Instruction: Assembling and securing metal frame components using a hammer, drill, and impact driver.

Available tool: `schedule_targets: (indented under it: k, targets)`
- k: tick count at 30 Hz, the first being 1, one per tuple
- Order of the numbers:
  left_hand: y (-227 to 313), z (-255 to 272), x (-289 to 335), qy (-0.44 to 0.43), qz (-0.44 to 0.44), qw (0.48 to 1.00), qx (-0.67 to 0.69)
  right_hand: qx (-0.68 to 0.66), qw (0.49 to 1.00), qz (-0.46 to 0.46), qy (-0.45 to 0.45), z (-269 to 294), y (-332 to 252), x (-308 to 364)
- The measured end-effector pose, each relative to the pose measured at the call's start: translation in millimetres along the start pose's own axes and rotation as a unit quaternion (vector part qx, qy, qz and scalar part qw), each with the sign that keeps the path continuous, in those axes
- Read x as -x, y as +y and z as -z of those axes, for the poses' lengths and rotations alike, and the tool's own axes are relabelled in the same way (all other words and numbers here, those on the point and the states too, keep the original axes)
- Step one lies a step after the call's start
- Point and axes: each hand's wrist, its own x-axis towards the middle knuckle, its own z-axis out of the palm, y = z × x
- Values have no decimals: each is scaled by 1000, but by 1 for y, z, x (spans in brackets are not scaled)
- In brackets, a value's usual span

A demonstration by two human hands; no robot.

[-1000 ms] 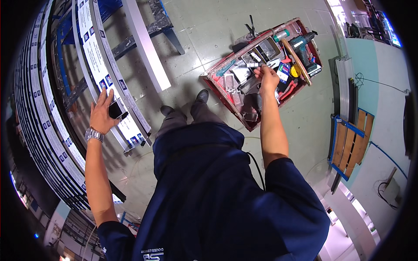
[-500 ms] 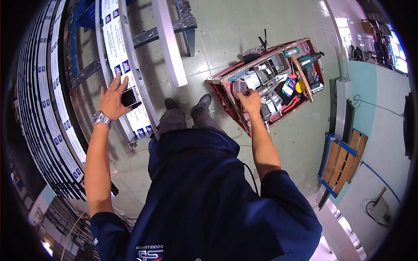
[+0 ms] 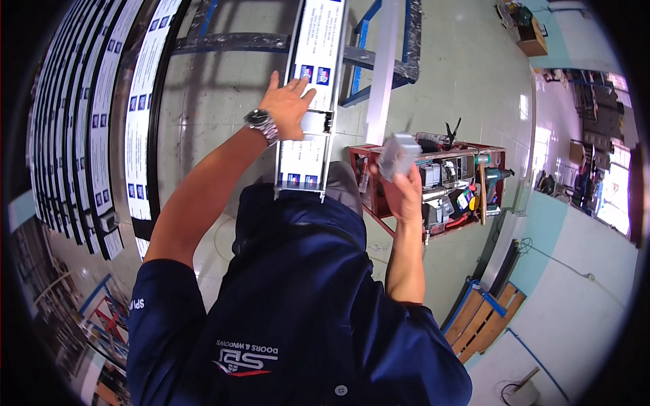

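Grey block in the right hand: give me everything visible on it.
The grey block is a small, boxy, light grey piece, metal or plastic by its look, with ridged or stepped faces. The right hand grips it from below, fingers wrapped around its lower end, holding it raised and slightly tilted in front of the red tool tray. Only the hand touches it. Finer detail is blurred.

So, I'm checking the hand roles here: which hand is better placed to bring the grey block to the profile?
Probably the right hand: it holds the grey block, while the left hand lies flat on the profile.
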Motion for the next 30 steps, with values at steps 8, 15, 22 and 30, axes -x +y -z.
schedule_targets:
  k: [8, 15, 22, 30]
  targets:
    - [-24, -23, 58, 230, -42, 944, 234, 377, 924, 64, 22, -62, 18, -46]
    - [-18, -61, 93, 170, 61, 812, 555, 414, 908, 58, 34, -75, 32, -55]
    - [-20, -39, 98, 185, 38, 818, 544, 585, 804, 103, 25, -108, 13, -60]
    - [9, -33, 99, 271, -50, 882, 382, 652, 748, 111, -53, -118, 10, -61]
